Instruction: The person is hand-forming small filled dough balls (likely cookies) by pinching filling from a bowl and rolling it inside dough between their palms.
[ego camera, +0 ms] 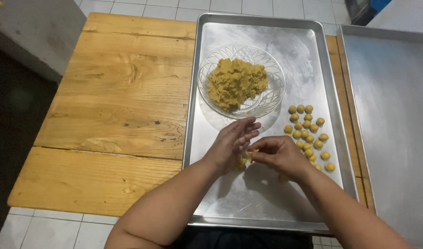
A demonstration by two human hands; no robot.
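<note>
Cupping a lump of yellow dough (243,161) in the half-open left hand (232,143); pinching it with right hand (277,154) fingertips (256,157), rolled balls (308,133) lying just beyond.

One glass bowl (241,83), two metal trays (262,193), about twenty dough balls (307,133).
</note>
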